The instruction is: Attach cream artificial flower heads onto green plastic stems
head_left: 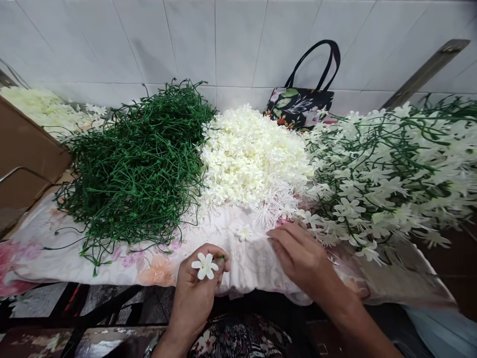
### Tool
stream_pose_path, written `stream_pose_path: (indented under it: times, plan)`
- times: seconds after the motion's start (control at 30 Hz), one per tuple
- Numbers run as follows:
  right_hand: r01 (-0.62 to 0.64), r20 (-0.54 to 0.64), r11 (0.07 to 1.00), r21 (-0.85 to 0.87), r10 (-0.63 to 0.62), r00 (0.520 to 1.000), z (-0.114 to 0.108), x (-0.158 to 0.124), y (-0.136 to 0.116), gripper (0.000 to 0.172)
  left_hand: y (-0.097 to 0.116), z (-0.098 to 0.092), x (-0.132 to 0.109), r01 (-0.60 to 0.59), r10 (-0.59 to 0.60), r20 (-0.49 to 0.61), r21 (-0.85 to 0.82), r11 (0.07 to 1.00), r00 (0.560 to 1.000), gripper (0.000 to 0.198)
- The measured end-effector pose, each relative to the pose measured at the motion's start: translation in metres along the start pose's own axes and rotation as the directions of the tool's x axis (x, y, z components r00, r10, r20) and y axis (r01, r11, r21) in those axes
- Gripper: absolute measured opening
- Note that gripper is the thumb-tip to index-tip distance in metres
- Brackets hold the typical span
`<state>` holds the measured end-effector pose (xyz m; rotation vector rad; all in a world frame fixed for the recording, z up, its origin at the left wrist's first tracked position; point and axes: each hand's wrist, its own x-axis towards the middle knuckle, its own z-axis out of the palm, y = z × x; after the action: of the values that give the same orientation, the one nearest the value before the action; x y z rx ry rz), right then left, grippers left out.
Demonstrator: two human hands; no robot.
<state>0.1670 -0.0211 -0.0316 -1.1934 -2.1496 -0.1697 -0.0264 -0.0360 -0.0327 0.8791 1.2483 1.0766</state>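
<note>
My left hand (199,286) is closed near the table's front edge, round a green plastic stem of which only a small tip shows. A white artificial flower (204,266) with yellowish middle sits on that hand's fingers. My right hand (298,256) is to the right, its thumb and fingertips together beside the white stamen strands (274,206); what they pinch, if anything, is too small to tell. Just left of those fingertips a loose white blossom (244,232) lies on the cloth. Behind both hands rises a heap of cream-white petals (249,154).
A tangled pile of green stems (137,164) covers the left side. Finished-looking white flower sprays (387,184) are heaped at right. A floral handbag (300,107) leans on the tiled wall. A cardboard box (30,154) stands far left. Floral cloth (122,268) covers the table.
</note>
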Motion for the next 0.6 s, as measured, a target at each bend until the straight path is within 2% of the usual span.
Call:
stream_pose_path:
  times: [0.13, 0.2, 0.3, 0.4, 0.47, 0.53, 0.6]
  plan:
    - [-0.034, 0.163, 0.979, -0.199, 0.067, 0.984, -0.002, -0.010, 0.023, 0.021, 0.014, 0.006, 0.018, -0.127, 0.128, 0.007, 0.175, 0.976, 0.992, 0.004]
    - [-0.031, 0.204, 0.977, -0.212, 0.076, 0.976, 0.000, -0.012, 0.025, 0.023, 0.021, 0.014, 0.028, -0.153, 0.150, 0.032, 0.252, 0.956, 0.988, 0.001]
    - [-0.050, 0.236, 0.977, -0.207, 0.100, 0.967, 0.005, -0.014, 0.025, 0.025, 0.026, 0.025, 0.040, -0.195, 0.173, 0.091, 0.423, 0.885, 0.981, 0.011]
    - [-0.085, 0.226, 0.982, -0.167, 0.122, 0.966, 0.009, -0.019, 0.027, 0.023, 0.027, 0.034, 0.048, -0.321, 0.250, 0.202, 0.632, 0.705, 0.947, 0.019]
    - [-0.107, 0.194, 0.988, -0.114, 0.128, 0.973, 0.011, -0.023, 0.029, 0.021, 0.026, 0.039, 0.052, -0.374, 0.254, 0.277, 0.741, 0.558, 0.927, 0.020]
    - [-0.114, 0.161, 0.989, -0.091, 0.127, 0.979, 0.012, -0.026, 0.029, 0.021, 0.024, 0.043, 0.054, -0.384, 0.233, 0.310, 0.813, 0.437, 0.922, 0.021]
    - [-0.114, 0.154, 0.990, -0.080, 0.125, 0.980, 0.012, -0.028, 0.027, 0.021, 0.024, 0.045, 0.055, -0.373, 0.224, 0.308, 0.847, 0.378, 0.925, 0.025]
